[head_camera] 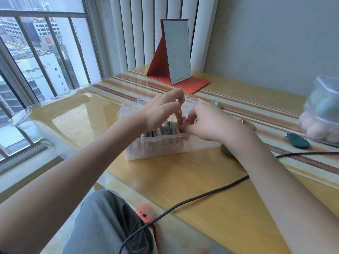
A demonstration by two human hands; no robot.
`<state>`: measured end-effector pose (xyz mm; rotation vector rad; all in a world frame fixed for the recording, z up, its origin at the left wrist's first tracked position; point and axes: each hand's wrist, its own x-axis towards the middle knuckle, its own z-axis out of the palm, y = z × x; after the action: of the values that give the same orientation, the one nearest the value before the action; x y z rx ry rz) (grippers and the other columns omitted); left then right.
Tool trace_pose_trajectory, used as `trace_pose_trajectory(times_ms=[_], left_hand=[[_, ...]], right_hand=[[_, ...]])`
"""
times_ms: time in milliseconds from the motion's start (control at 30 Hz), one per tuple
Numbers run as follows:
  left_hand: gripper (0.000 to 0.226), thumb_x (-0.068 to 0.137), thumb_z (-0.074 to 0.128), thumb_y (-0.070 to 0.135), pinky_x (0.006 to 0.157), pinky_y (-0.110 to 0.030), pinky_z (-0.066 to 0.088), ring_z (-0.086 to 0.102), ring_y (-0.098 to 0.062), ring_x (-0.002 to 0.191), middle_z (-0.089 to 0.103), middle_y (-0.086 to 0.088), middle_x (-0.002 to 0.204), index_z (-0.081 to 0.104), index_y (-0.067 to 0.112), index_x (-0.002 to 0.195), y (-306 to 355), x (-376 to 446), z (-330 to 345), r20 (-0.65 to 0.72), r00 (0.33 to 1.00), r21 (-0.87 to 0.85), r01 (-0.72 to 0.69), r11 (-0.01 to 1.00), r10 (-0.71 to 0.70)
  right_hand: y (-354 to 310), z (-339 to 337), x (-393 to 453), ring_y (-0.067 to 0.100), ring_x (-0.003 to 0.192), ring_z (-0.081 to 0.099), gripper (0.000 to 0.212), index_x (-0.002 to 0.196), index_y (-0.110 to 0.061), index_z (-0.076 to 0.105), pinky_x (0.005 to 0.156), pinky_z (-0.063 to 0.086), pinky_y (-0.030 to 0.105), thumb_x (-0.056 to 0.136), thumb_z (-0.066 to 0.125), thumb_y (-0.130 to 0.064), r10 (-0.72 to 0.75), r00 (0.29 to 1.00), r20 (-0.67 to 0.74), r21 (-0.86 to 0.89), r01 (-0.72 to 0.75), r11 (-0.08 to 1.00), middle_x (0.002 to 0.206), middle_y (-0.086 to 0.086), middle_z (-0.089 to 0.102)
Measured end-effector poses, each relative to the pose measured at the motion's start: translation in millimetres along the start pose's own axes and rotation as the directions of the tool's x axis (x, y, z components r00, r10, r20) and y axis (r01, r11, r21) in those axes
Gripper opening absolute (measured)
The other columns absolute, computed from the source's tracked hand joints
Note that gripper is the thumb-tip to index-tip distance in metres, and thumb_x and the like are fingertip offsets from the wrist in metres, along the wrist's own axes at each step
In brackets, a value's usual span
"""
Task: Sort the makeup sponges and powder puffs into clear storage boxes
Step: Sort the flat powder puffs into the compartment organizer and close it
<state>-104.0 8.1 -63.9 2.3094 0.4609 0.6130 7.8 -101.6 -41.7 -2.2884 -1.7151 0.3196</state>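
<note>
Two hands [161, 109] [205, 121], two clear boxes [156, 149] [322, 110], one mirror [177, 52].

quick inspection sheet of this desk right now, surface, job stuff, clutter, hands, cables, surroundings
surface: glossy yellow table with striped band at the back
job's things: clear divided box holding upright grey and purple puffs; clear container of egg sponges at right edge; dark green puff loose on the table
clutter: red folding mirror standing at the back
grippers: left hand over the box, fingers curled; right hand at the box's right compartment, fingers pinching something pink, too hidden to name
cables: dark cable across the table's near edge
surroundings: barred window at left, vertical blinds behind
</note>
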Motion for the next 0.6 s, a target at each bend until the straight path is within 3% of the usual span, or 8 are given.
trace_pose_trajectory(times_ms=[67,100,200,267,467,600], left_hand=[[0.002,0.07,0.035,0.02,0.07,-0.04,0.038,0.054,-0.025,0.076,0.054,0.015,0.057,0.037,0.022,0.071,0,0,0,-0.007,1.0,-0.008,-0.016,1.0,0.016],[0.002,0.07,0.036,0.02,0.069,-0.039,0.036,0.05,-0.021,0.073,0.053,0.015,0.057,0.037,0.021,0.07,0,0,-1,-0.008,1.0,-0.003,-0.022,1.0,0.022],[0.003,0.07,0.035,0.02,0.069,-0.045,0.037,0.05,-0.032,0.078,0.052,0.01,0.063,0.038,0.021,0.07,2,1,0,-0.001,1.0,0.036,-0.026,0.999,0.026],[0.004,0.07,0.034,0.02,0.071,-0.049,0.038,0.052,-0.04,0.083,0.053,0.006,0.065,0.038,0.02,0.07,3,1,0,0.007,1.0,0.041,-0.021,0.999,0.021],[0.012,0.07,0.036,0.018,0.072,-0.04,0.041,0.055,-0.028,0.079,0.063,0.002,0.068,0.046,0.012,0.073,6,-2,1,-0.036,0.999,0.044,0.002,0.999,-0.001],[0.029,0.069,0.042,0.016,0.07,-0.034,0.048,0.06,-0.015,0.072,0.068,-0.004,0.07,0.068,0.004,0.07,7,-5,-3,-0.146,0.988,0.045,-0.047,0.998,0.053]], right_hand=[[2,-12,-4,0.013,0.045,0.035,0.048,0.075,-0.009,0.07,0.044,0.026,0.027,0.091,0.055,-0.051,0.009,0.997,0.082,0.037,-0.012,0.999,0.053,-0.004,0.041],[4,-17,-5,0.011,0.044,0.034,0.047,0.076,-0.01,0.073,0.042,0.026,0.024,0.09,0.057,-0.052,0.005,0.999,0.05,0.075,-0.009,0.997,0.048,-0.006,0.037],[4,-21,-6,0.005,0.053,0.036,0.02,0.072,-0.021,0.072,0.046,0.026,0.022,0.083,0.073,-0.038,-0.044,0.987,-0.155,0.118,0.063,0.991,0.057,-0.014,0.038],[1,-16,-5,0.001,0.06,0.038,0.003,0.08,-0.024,0.074,0.049,0.027,0.02,0.082,0.075,-0.026,-0.044,0.993,-0.114,0.09,0.055,0.994,0.067,-0.014,0.041],[-2,-6,2,0.008,0.065,0.052,0.01,0.091,-0.022,0.076,0.048,0.033,0.02,0.089,0.067,-0.018,-0.008,1.0,-0.013,-0.032,0.008,0.999,0.077,-0.007,0.058],[7,-13,2,0.011,0.073,0.054,0.01,0.088,-0.024,0.078,0.059,0.038,0.025,0.087,0.069,-0.023,-0.015,0.986,-0.167,0.085,0.03,0.996,0.075,-0.011,0.059]])
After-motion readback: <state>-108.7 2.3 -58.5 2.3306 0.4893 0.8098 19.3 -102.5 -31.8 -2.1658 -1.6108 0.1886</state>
